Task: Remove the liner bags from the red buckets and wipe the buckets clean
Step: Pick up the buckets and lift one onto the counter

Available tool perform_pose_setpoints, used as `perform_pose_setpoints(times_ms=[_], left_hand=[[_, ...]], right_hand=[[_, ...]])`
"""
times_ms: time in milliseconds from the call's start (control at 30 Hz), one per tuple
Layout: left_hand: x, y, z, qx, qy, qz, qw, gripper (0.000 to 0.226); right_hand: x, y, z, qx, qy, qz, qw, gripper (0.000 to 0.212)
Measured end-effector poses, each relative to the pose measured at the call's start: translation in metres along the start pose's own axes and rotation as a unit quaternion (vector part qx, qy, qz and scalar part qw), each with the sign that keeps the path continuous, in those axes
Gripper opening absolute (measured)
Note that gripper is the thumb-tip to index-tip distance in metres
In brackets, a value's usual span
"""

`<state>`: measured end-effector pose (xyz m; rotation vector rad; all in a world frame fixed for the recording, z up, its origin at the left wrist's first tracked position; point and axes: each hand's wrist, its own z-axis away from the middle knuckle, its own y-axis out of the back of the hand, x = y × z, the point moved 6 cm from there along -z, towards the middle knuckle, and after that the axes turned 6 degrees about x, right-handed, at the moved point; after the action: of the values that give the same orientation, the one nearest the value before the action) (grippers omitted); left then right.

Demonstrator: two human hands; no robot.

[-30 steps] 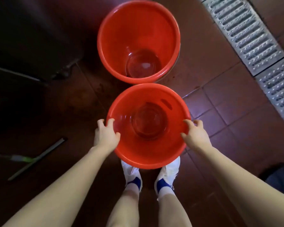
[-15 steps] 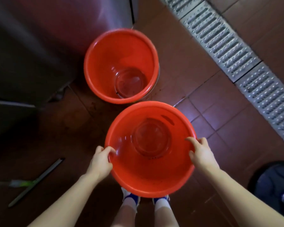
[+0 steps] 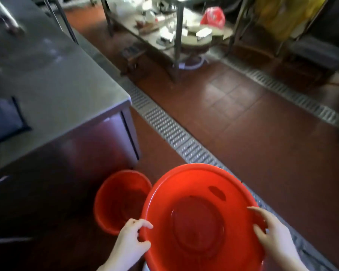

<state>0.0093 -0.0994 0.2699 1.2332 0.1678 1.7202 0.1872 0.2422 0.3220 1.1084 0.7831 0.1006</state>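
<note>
Left hand and right hand are hooked over opposite rim sides of raised red bucket; floor bucket is seen left-forward.

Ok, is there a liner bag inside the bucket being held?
No, the held bucket shows only its bare red wall and bottom, with the left hand and right hand gripping its rim.
</note>
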Motion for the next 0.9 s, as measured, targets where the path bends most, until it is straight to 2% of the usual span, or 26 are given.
perform_pose_setpoints(times_ms=[267, 467, 667, 800, 900], left_hand=[[0.167, 0.17, -0.13, 0.172, -0.099, 0.039, 0.979, 0.034], [0.246, 0.311, -0.203, 0.322, -0.139, 0.077, 0.933, 0.045], [0.279, 0.421, -0.258, 0.441, -0.121, 0.082, 0.886, 0.016], [0.271, 0.482, -0.287, 0.522, -0.094, 0.066, 0.845, 0.012], [0.252, 0.52, -0.3, 0.58, -0.033, 0.047, 0.813, 0.011]], right_hand=[[-0.21, 0.117, -0.177, 0.107, 0.122, -0.073, 0.984, 0.055], [-0.381, 0.156, -0.303, 0.113, 0.231, -0.1, 0.961, 0.057], [-0.543, 0.139, -0.403, 0.075, 0.345, -0.135, 0.926, 0.057], [-0.653, 0.094, -0.464, 0.005, 0.413, -0.153, 0.898, 0.057], [-0.734, 0.053, -0.49, -0.031, 0.464, -0.158, 0.871, 0.057]])
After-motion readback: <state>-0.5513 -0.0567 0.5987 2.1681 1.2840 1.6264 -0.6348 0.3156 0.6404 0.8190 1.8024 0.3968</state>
